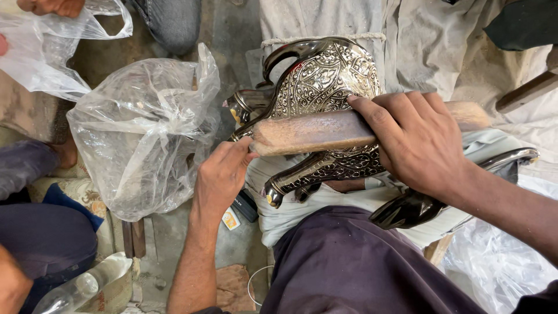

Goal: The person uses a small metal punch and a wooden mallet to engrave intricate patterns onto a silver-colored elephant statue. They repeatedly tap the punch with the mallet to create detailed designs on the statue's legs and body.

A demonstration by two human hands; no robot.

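A shiny metal animal figure (325,78) with engraved floral patterns lies across my lap on a pale cloth (302,200). A flat wooden stick (317,131) rests across its body. My right hand (415,142) grips the stick near its middle, fingers wrapped over the top. My left hand (221,174) pinches the stick's left end. The figure's legs (302,177) stick out below the stick, and a dark curved metal part (407,209) shows under my right wrist.
A crumpled clear plastic bag (139,128) sits on the floor to the left, another (52,40) is held by another person's hand at top left. A person's knee (40,232) and a clear bottle (81,288) are at bottom left. More plastic (494,261) lies at bottom right.
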